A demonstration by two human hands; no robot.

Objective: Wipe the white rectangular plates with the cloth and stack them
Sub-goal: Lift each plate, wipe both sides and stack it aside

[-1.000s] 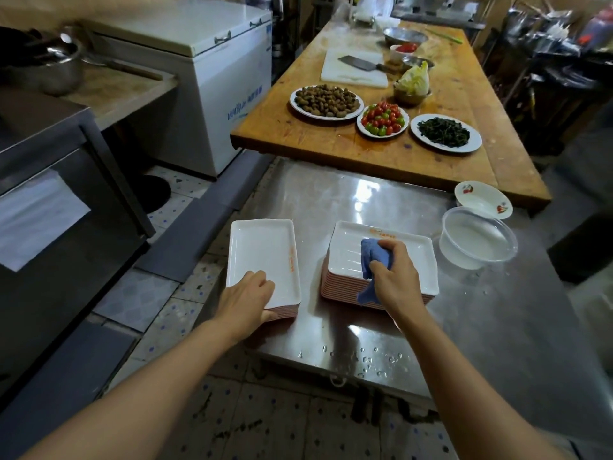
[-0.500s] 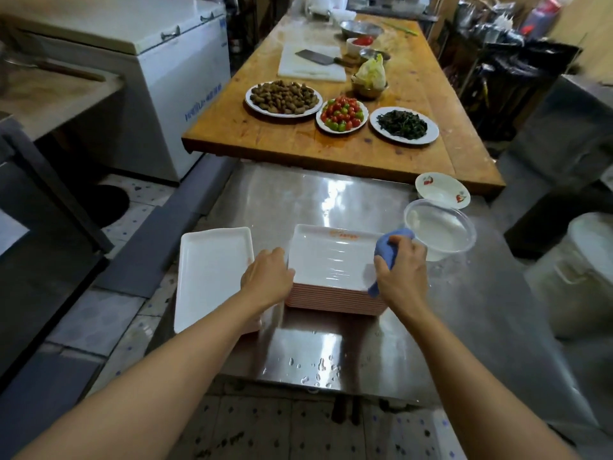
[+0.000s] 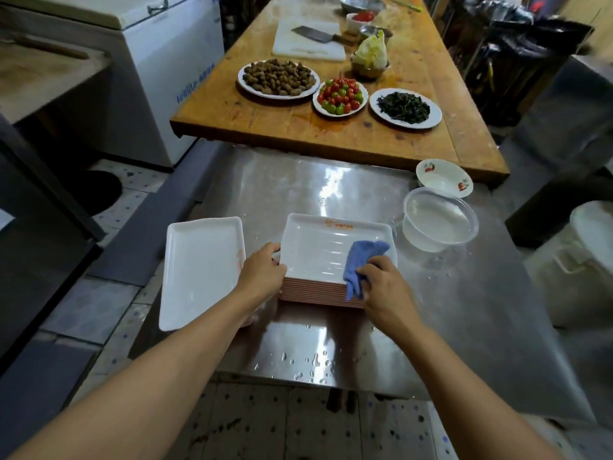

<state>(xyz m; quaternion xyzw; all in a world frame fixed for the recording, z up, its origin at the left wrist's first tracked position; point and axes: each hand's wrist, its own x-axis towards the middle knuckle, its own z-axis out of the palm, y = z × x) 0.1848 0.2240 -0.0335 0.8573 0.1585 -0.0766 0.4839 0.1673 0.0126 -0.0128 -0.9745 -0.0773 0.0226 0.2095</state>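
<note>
The left hand [image 3: 263, 272] has come off the wiped plate [image 3: 202, 267] at lower left and now grips the left rim of the top plate [image 3: 326, 245] at centre. The right hand [image 3: 381, 287], clutching the blue cloth [image 3: 360, 263], has swept back across it; wiping looks underway.

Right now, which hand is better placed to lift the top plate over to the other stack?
Probably the left hand: it grips the top plate's left edge, nearest the left stack. The right hand is busy holding the blue cloth on the plate.
</note>
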